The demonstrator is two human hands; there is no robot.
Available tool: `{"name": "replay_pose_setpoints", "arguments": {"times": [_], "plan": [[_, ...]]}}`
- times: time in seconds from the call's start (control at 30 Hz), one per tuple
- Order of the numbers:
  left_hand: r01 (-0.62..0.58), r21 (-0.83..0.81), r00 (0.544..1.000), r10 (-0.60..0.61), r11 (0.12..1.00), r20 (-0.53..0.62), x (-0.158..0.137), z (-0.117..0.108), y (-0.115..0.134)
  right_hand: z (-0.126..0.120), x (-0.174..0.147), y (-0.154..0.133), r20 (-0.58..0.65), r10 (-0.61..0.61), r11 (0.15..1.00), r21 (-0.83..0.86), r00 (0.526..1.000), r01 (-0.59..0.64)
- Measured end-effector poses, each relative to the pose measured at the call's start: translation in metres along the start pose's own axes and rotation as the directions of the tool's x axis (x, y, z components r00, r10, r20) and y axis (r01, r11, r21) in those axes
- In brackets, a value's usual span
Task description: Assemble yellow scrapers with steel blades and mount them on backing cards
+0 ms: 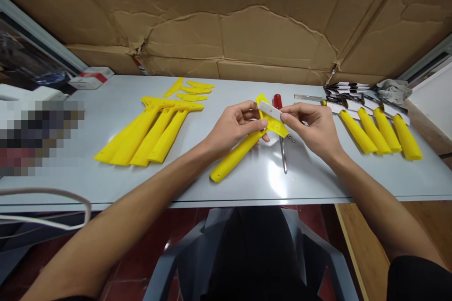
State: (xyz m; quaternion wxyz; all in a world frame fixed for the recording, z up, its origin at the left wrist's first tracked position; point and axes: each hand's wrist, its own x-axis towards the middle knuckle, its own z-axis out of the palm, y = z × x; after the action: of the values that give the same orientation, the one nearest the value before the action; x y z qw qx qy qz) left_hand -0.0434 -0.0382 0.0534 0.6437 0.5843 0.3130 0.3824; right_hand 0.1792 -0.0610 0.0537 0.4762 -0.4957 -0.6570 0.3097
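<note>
My left hand (pixel 235 127) is closed around the head end of a yellow plastic handle (pixel 235 159), whose tube slants down toward the table's front edge. In my right hand (pixel 313 127), thumb and fingers pinch the end of a flat whitish strip with small holes (pixel 270 111). The strip lies across the handle's wide yellow head, and the left fingers also reach its other end. Behind and below the hands lies a red-handled tool (pixel 277 101) with a thin metal shaft, partly hidden. Several tiny metal pieces, perhaps screws (pixel 290 138), sit beside the shaft.
Several yellow T-shaped handles (pixel 158 134) lie at left, with thin yellow pieces (pixel 197 85) behind them. At right are several yellow-handled tools (pixel 383 129) with dark heads, a clear strip (pixel 308 97) and a grey cloth (pixel 392 90). Cardboard (pixel 226 33) stands behind; a white cable (pixel 45 192) hangs at left.
</note>
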Motion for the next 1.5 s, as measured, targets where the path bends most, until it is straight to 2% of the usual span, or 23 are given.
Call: {"name": "replay_pose_setpoints", "arguments": {"times": [0.13,0.2,0.37,0.57,0.8,0.97,1.1,1.2,1.33,1.5], "plan": [[0.001,0.050,1.000,-0.001,0.999,-0.004,0.001,-0.001,0.006,-0.004,0.001,0.001,0.034,0.045,0.989,0.138,0.998,-0.049],[0.006,0.071,1.000,-0.008,0.997,0.026,0.002,-0.003,0.007,-0.004,0.002,0.002,0.058,0.038,0.987,0.154,0.998,-0.047],[-0.030,0.069,0.995,0.023,0.997,0.100,0.002,-0.009,0.006,0.002,0.001,0.007,0.063,0.000,1.000,-0.028,0.998,0.002],[-0.053,0.111,0.992,0.039,0.992,0.123,0.000,-0.010,0.007,0.008,-0.003,0.009,0.049,-0.032,0.995,-0.092,0.998,0.037],[-0.004,0.163,0.996,-0.010,0.987,0.085,-0.003,-0.006,0.009,0.011,-0.004,0.009,0.100,-0.005,0.994,-0.108,0.995,0.016],[0.017,0.232,1.000,-0.017,0.973,-0.003,-0.004,-0.003,0.015,0.012,-0.006,0.005,0.220,0.026,1.000,-0.022,0.975,-0.022],[0.008,0.290,0.999,0.005,0.957,-0.044,-0.002,-0.003,0.017,0.016,-0.010,0.002,0.317,0.067,0.997,-0.044,0.946,-0.055],[0.093,0.250,0.995,-0.080,0.964,-0.060,0.001,-0.006,0.014,0.018,-0.010,0.005,0.330,0.125,0.991,-0.088,0.936,-0.102],[0.250,0.135,0.965,-0.235,0.959,-0.115,0.007,-0.012,0.008,0.016,-0.006,0.012,0.350,0.158,0.986,-0.105,0.923,-0.129],[0.300,0.061,0.941,-0.285,0.952,-0.183,0.011,-0.013,0.004,0.010,-0.002,0.016,0.361,0.105,0.990,-0.125,0.927,-0.063]]}}
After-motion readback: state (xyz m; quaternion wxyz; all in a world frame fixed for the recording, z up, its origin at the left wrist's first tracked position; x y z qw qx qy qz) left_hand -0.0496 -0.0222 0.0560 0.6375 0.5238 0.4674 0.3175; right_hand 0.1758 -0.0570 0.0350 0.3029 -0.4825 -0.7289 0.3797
